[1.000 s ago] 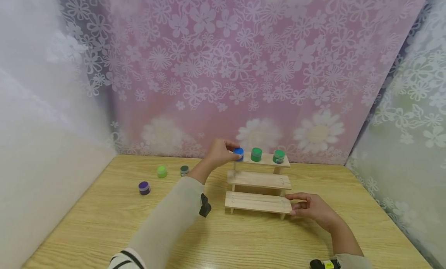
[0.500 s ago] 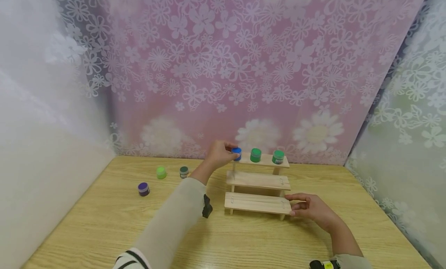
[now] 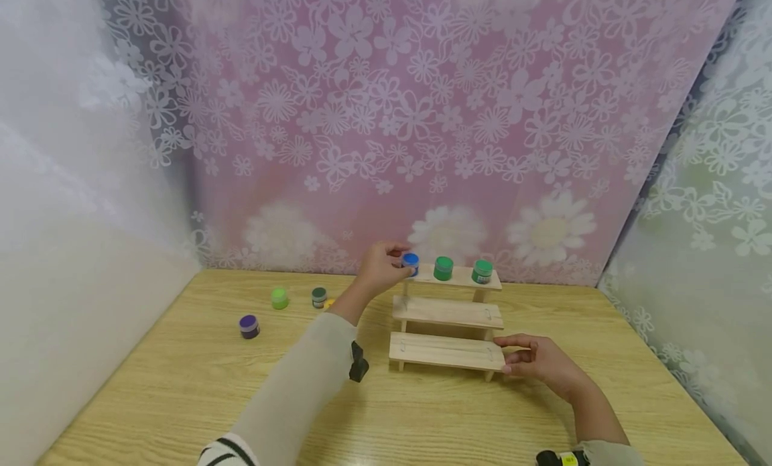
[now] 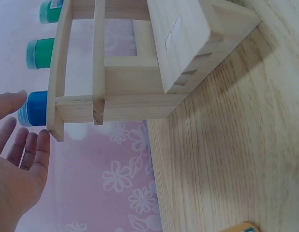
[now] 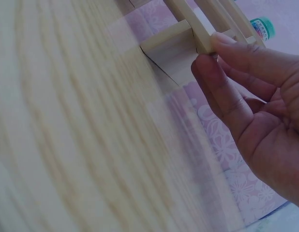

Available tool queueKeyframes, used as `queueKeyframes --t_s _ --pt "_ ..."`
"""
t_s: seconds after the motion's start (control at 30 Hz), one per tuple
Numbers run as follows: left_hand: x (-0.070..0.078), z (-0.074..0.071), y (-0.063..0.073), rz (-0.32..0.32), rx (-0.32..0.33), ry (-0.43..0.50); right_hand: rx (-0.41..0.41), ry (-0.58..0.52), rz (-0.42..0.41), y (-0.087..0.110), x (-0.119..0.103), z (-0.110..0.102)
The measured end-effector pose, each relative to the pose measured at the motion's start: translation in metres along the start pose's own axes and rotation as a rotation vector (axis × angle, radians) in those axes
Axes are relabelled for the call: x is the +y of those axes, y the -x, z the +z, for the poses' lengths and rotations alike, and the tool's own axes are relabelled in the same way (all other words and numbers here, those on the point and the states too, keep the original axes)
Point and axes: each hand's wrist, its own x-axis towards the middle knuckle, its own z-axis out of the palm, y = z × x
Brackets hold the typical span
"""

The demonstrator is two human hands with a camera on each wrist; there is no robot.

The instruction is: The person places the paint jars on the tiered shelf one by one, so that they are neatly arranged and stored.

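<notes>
On the left end of the top step of a small three-step wooden display stand [image 3: 447,312] sits a blue-lidded paint jar [image 4: 37,108]. My left hand [image 3: 382,268] is right beside this jar, its thumb tip at the jar and its fingers loosely spread apart from it. Two green paint jars [image 3: 443,268] stand in the same row, toward the middle and right end. At the right end of the lowest step, my right hand [image 5: 265,106] pinches the board's corner between thumb and fingers.
Left of the stand, a purple jar [image 3: 249,326], a light green jar [image 3: 279,298] and a dark green jar [image 3: 319,297] stand on the wooden table [image 3: 422,419]. A yellow jar [image 3: 328,304] is partly hidden behind the left forearm. A floral curtain [image 3: 386,117] hangs behind.
The left fingers have loosened from the blue jar and lifted slightly, so its lid shows more fully. The right hand keeps its hold on the stand.
</notes>
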Motion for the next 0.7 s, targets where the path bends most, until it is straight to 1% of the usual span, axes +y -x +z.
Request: queueKeyframes --t_s 0.17,0.33,0.47,0.6,0.7 --pt "-0.002 -0.004 0.005 0.023 0.034 0.000 0.004 0.005 -0.004 -0.001 -0.001 0.000" --pt "-0.004 -0.009 0.015 0.062 0.038 0.025 0.003 0.002 0.001 0.000 -0.003 0.001" --pt "-0.004 -0.014 0.023 0.059 0.037 0.047 0.007 0.007 0.004 0.000 -0.003 0.001" --pt "-0.005 -0.019 0.028 0.056 0.036 0.066 0.011 0.014 0.000 0.000 -0.001 0.001" --pt "-0.005 -0.023 0.032 0.059 0.026 0.101 0.009 0.013 -0.004 -0.001 0.000 0.000"
